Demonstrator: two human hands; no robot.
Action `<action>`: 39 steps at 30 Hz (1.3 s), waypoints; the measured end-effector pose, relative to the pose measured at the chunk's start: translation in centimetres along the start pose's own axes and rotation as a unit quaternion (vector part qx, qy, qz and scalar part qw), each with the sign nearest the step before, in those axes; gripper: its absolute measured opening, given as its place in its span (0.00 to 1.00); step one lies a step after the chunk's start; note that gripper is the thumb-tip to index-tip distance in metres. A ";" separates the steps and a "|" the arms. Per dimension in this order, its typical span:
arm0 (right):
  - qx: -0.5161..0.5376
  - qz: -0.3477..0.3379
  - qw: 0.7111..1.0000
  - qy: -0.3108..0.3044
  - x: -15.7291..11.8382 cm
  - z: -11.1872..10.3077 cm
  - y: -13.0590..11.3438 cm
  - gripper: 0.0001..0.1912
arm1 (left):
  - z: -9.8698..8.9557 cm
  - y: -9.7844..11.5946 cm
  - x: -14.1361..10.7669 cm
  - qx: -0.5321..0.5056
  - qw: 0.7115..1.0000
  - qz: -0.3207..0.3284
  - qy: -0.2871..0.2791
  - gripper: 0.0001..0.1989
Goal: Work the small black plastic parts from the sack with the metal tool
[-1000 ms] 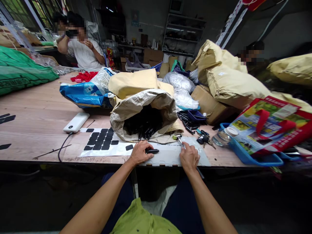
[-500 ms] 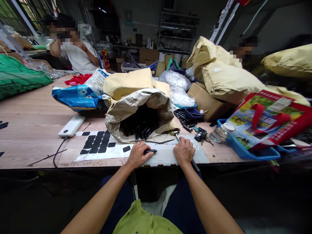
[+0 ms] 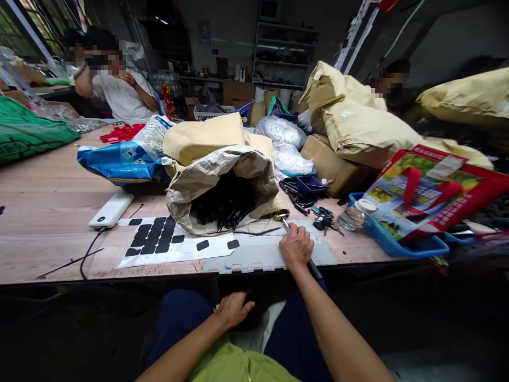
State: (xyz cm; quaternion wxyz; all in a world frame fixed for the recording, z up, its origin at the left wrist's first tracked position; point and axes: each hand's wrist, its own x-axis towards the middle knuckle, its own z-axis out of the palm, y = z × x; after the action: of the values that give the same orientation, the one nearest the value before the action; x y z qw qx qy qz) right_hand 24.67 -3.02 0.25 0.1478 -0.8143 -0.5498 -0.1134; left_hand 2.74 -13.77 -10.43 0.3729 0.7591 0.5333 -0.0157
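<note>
My right hand (image 3: 296, 246) is closed around the shaft of a hammer (image 3: 286, 225) lying slantwise at the table's front edge. Its brass-coloured head rests by the mouth of the sack, and the dark handle end sticks out past the edge. Below the table edge, over my lap, is my left hand (image 3: 234, 309). Its thumb stands apart from the fingers, which are partly hidden; I see nothing in it. A woven sack (image 3: 181, 199) lies with its mouth towards me, full of black pen-like pieces (image 3: 226, 204). Under my right hand is a grey board (image 3: 254, 254).
Black rounded squares lie on a white sheet (image 3: 186, 253), left of the board. Beyond are a white power bank (image 3: 111, 210) with its cable, keys (image 3: 324, 218), a jar (image 3: 353, 215) and a blue tray (image 3: 392, 241) under a red bag (image 3: 429, 193). Co-workers sit behind.
My left hand has dropped from the board to below the table edge; the black pen-like piece it held is no longer visible. My right hand stays on the hammer. The view has shifted slightly.
</note>
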 end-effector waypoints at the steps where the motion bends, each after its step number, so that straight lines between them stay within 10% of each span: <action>1: 0.001 0.000 1.000 0.000 0.0 0.0 0.0 0.17 | -0.5 0.4 -0.1 -0.005 1.000 0.007 0.006 0.21; 5: 0.003 0.004 1.000 0.007 0.0 0.3 0.0 0.16 | -4.7 3.4 -2.3 -0.030 0.989 0.140 0.032 0.14; 8: 0.006 0.004 1.000 0.010 0.0 0.4 0.0 0.16 | -9.9 4.7 -3.0 -0.068 0.964 0.193 0.167 0.16; 12: 0.006 0.006 1.000 0.006 0.0 0.4 0.0 0.16 | -17.3 3.3 0.1 -0.055 0.902 0.058 0.424 0.14; 17: 0.004 0.007 1.000 0.001 0.0 0.3 0.0 0.17 | -21.9 0.7 4.1 0.061 0.928 -0.135 0.343 0.13; 23: 0.006 0.008 1.000 0.000 0.0 0.3 0.0 0.17 | -21.2 -0.8 1.4 0.048 0.919 -0.180 0.349 0.13; 31: 0.010 0.010 1.000 0.004 0.0 0.2 0.0 0.16 | -16.5 1.9 0.8 -0.016 0.944 0.142 0.297 0.08; 39: 0.025 0.019 0.999 -0.009 0.0 -0.1 -0.2 0.17 | -15.1 2.1 2.9 -0.018 0.937 0.179 0.300 0.08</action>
State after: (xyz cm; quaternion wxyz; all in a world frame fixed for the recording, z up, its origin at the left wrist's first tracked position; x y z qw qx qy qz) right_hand 24.47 -3.03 0.37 0.1656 -0.8217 -0.5380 -0.0896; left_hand 0.07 -2.96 0.44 0.2063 0.8047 0.4757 0.2892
